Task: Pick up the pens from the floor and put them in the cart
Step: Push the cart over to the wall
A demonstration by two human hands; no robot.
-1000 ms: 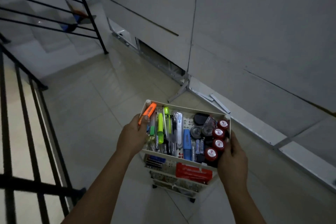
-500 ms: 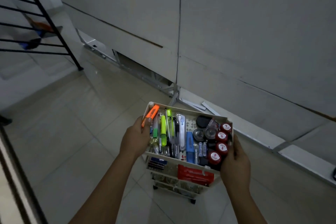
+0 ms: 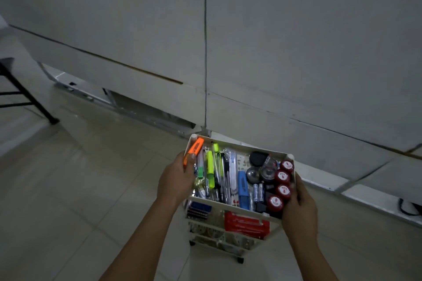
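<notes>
A small white tiered cart (image 3: 237, 143) on wheels stands on the tiled floor close to the wall. Its top tray holds several pens (image 3: 220, 172), an orange highlighter (image 3: 194, 149), a yellow-green highlighter (image 3: 210, 169), a blue stapler-like item (image 3: 243, 186) and red-capped round containers (image 3: 282, 186). My left hand (image 3: 175, 178) grips the tray's left side, thumb over the rim by the orange highlighter. My right hand (image 3: 299, 207) grips the tray's right side beside the red caps. No pens show on the floor.
A grey panelled wall (image 3: 274, 52) rises just behind the cart, with a metal base rail (image 3: 137, 112) along the floor. A black railing leg (image 3: 34, 105) stands at far left. A red box (image 3: 246, 224) lies on the cart's lower shelf. A dark cable (image 3: 408, 207) is at far right.
The view has swung right and toward the wall; the stair railing has slid out of view at left. Both hands keep their hold on the cart's top tray.
</notes>
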